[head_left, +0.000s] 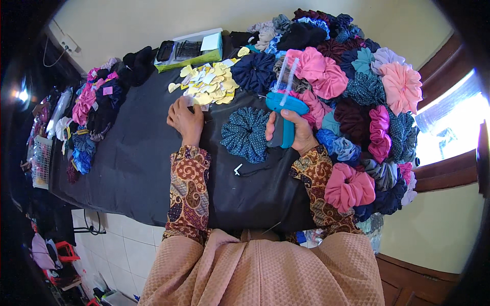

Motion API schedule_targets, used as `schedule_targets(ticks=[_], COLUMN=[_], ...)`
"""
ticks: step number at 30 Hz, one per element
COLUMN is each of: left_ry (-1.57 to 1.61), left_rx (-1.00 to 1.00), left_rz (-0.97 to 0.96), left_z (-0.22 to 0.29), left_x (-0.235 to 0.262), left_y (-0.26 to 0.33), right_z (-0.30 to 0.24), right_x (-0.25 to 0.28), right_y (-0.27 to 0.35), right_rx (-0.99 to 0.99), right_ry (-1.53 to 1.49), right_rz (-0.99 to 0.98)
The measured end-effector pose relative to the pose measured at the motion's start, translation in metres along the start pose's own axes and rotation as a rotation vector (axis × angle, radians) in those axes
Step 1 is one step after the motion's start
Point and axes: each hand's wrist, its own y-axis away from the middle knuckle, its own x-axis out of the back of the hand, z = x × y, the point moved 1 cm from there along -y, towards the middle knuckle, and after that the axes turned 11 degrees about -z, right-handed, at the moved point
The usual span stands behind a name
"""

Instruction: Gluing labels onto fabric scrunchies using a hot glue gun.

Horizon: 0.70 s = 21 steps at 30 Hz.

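Observation:
My right hand [298, 133] is wrapped round the handle of a teal tagging gun [287, 102]. A comb of clear plastic fasteners [287, 76] stands up out of its top. Just left of the gun, a dark teal dotted scrunchie [245, 134] lies flat on the black-covered table [138, 148]. At the near edge of a loose heap of pale yellow paper tags [217, 84], my left hand [185, 121] has its fingers bent down and closed on a tag [204, 107], partly hidden under them. A small white plastic piece [238, 169] lies below the scrunchie.
Scrunchies in many colours [352, 122] are piled along the right side. A green-edged box [191, 51] with dark pins stands at the back. More bundled scrunchies [89, 109] and a white plastic basket [42, 160] are at the left end.

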Motion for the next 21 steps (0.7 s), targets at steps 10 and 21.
schedule_targets(ticks=[10, 21], left_ry=[0.601, 0.754], left_rx=[0.165, 0.022], left_rz=[0.031, 0.299], left_z=[0.005, 0.023], left_x=[0.012, 0.016], left_y=[-0.003, -0.004], right_z=[0.0, 0.001], right_x=[0.001, -0.002], right_y=[0.0, -0.002], right_rx=[0.01, -0.018], right_ry=[-0.004, -0.008], right_rz=[-0.013, -0.004])
